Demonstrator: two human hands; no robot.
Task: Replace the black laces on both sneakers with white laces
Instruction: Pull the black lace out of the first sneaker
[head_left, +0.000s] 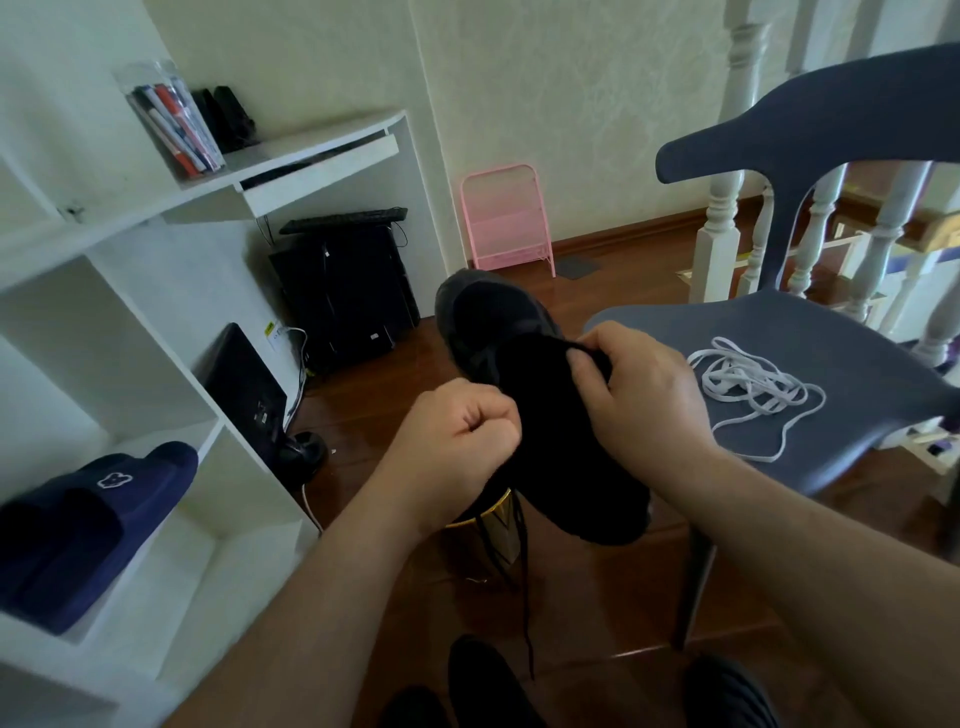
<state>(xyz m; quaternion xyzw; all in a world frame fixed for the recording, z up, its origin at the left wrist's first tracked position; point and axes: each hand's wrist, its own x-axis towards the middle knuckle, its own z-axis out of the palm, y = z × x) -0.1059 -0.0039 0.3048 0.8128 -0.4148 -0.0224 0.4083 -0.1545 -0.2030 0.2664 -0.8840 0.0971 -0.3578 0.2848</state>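
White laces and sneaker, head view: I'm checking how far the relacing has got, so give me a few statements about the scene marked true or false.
1. The white laces lie in a loose tangle on the grey chair seat. True.
2. The right hand holds the white laces. False: it pinches part of the black sneaker, near its opening.
3. The left hand has its fingers curled beside the sneaker. True.
4. A black lace hangs down below the sneaker. True.
5. The sneaker rests on the chair seat. False: it is held up between both hands, over the floor.
6. A navy slipper lies on the floor. False: it sits in a white shelf compartment.
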